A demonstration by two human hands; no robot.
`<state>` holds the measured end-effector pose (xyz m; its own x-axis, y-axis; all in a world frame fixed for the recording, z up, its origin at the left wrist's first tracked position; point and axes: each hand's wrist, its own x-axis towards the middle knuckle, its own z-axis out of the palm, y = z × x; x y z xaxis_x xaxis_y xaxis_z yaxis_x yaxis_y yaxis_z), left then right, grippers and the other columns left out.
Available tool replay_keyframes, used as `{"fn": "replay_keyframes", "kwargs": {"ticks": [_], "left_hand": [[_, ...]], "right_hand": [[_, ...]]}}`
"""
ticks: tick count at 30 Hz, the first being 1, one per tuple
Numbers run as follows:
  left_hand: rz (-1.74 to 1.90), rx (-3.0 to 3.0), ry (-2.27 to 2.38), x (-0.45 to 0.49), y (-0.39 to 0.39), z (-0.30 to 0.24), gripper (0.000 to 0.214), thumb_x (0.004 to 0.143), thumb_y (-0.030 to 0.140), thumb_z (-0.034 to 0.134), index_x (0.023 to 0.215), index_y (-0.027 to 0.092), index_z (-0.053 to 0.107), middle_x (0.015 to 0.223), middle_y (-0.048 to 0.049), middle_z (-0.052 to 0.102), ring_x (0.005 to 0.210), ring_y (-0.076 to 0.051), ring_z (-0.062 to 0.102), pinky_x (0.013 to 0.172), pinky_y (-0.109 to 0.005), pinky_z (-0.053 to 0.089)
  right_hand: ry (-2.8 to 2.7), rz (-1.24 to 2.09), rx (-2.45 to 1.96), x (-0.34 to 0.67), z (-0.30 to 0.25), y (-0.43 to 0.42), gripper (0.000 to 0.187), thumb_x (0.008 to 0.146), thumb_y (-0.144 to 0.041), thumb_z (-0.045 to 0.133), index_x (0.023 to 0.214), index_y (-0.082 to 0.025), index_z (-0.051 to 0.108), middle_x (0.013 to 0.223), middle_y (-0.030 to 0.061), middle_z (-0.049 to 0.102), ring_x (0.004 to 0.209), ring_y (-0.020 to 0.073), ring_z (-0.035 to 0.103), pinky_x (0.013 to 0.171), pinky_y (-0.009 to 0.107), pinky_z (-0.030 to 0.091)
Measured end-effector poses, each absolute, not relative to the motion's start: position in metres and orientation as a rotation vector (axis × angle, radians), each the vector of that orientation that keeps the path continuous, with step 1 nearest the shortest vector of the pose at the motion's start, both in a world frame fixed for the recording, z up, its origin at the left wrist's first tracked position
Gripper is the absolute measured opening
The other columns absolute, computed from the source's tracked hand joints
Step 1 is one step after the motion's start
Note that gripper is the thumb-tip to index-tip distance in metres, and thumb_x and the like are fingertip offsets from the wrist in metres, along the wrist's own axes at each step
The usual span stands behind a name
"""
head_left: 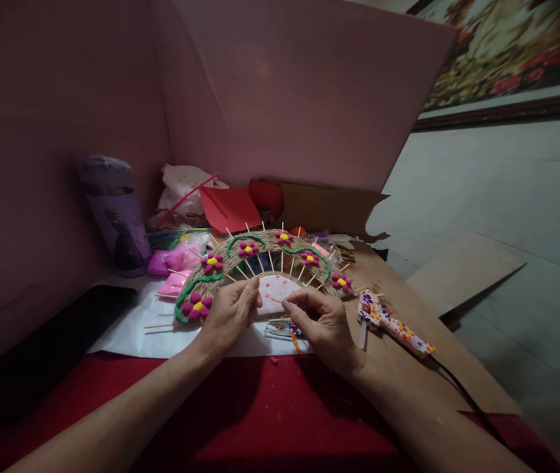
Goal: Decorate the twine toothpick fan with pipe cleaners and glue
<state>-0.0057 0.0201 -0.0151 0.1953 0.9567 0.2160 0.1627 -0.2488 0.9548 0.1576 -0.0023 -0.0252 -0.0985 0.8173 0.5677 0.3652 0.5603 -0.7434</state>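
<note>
A half-round woven fan craft of twine and wooden sticks lies on white paper, set with magenta clay flowers and a green wavy strip. My left hand is closed in a pinch at its lower inner edge. My right hand is also pinched, close to the pale pink centre piece, with something thin and reddish between the two hands that I cannot make out. A glue gun covered in flower stickers lies just right of my right hand, its black cord trailing to the lower right.
A purple tumbler stands at the back left. Pink clay bags, red paper and a cardboard box crowd behind the fan. A pink board walls the back. Red cloth covers the near table.
</note>
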Motion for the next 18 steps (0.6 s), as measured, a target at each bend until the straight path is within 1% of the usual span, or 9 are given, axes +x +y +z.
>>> {"fn": "replay_keyframes", "kwargs": {"ticks": [4, 6, 9, 12, 13, 15, 18], "left_hand": [[1.149, 1.665, 1.172, -0.012, 0.021, -0.013, 0.044, 0.084, 0.050, 0.040, 0.057, 0.017, 0.047, 0.040, 0.0053, 0.037, 0.039, -0.007, 0.030, 0.041, -0.021, 0.020], [1.132, 1.757, 1.180, -0.014, 0.019, -0.011, 0.042, 0.085, 0.046, 0.040, 0.056, 0.017, 0.047, 0.043, 0.0049, 0.038, 0.042, -0.008, 0.032, 0.043, -0.021, 0.022], [1.050, 1.937, 1.110, -0.016, 0.015, -0.010, 0.028, 0.083, 0.032, 0.046, 0.059, 0.016, 0.048, 0.053, 0.0034, 0.046, 0.051, -0.009, 0.039, 0.049, -0.021, 0.028], [0.858, 2.029, 1.029, -0.017, 0.011, -0.010, 0.009, 0.074, 0.016, 0.051, 0.067, 0.016, 0.056, 0.061, 0.0018, 0.055, 0.059, -0.010, 0.046, 0.055, -0.021, 0.032], [0.786, 2.033, 1.015, -0.017, 0.010, -0.011, 0.008, 0.071, 0.013, 0.052, 0.069, 0.016, 0.059, 0.062, 0.0014, 0.057, 0.059, -0.011, 0.047, 0.055, -0.021, 0.032], [0.659, 2.041, 0.988, -0.017, 0.008, -0.012, 0.011, 0.069, 0.011, 0.053, 0.069, 0.016, 0.063, 0.062, 0.0008, 0.060, 0.058, -0.011, 0.049, 0.054, -0.022, 0.033], [0.584, 2.142, 0.935, -0.018, 0.008, -0.016, 0.010, 0.069, 0.016, 0.058, 0.069, 0.017, 0.068, 0.067, -0.0006, 0.063, 0.063, -0.013, 0.052, 0.058, -0.024, 0.035]], "right_hand": [[-1.675, 0.499, -1.007, 0.159, -0.025, -0.002, 0.015, 0.079, -0.026, 0.057, 0.068, -0.015, 0.060, 0.052, -0.0034, 0.046, 0.047, 0.0083, 0.036, 0.045, 0.023, 0.029], [-1.657, 0.498, -1.013, 0.160, -0.026, -0.001, 0.015, 0.079, -0.026, 0.058, 0.068, -0.015, 0.060, 0.053, -0.0034, 0.046, 0.047, 0.0083, 0.036, 0.045, 0.023, 0.029], [-1.624, 0.489, -1.018, 0.161, -0.026, -0.001, 0.015, 0.079, -0.027, 0.058, 0.070, -0.015, 0.060, 0.055, -0.0023, 0.049, 0.049, 0.0088, 0.039, 0.046, 0.023, 0.031], [-1.590, 0.494, -1.013, 0.163, -0.028, 0.000, 0.014, 0.079, -0.028, 0.058, 0.072, -0.015, 0.061, 0.059, -0.0010, 0.053, 0.052, 0.0096, 0.043, 0.048, 0.023, 0.035], [-1.583, 0.500, -1.012, 0.163, -0.028, 0.001, 0.014, 0.079, -0.028, 0.059, 0.073, -0.015, 0.061, 0.060, -0.0007, 0.054, 0.052, 0.0098, 0.044, 0.049, 0.023, 0.036], [-1.580, 0.500, -1.013, 0.164, -0.028, 0.001, 0.014, 0.079, -0.027, 0.059, 0.073, -0.015, 0.061, 0.061, -0.0003, 0.055, 0.053, 0.0101, 0.046, 0.050, 0.024, 0.037], [-1.586, 0.470, -1.014, 0.164, -0.028, 0.001, 0.013, 0.079, -0.027, 0.059, 0.073, -0.015, 0.061, 0.062, 0.0000, 0.056, 0.054, 0.0103, 0.046, 0.050, 0.024, 0.038]]}}
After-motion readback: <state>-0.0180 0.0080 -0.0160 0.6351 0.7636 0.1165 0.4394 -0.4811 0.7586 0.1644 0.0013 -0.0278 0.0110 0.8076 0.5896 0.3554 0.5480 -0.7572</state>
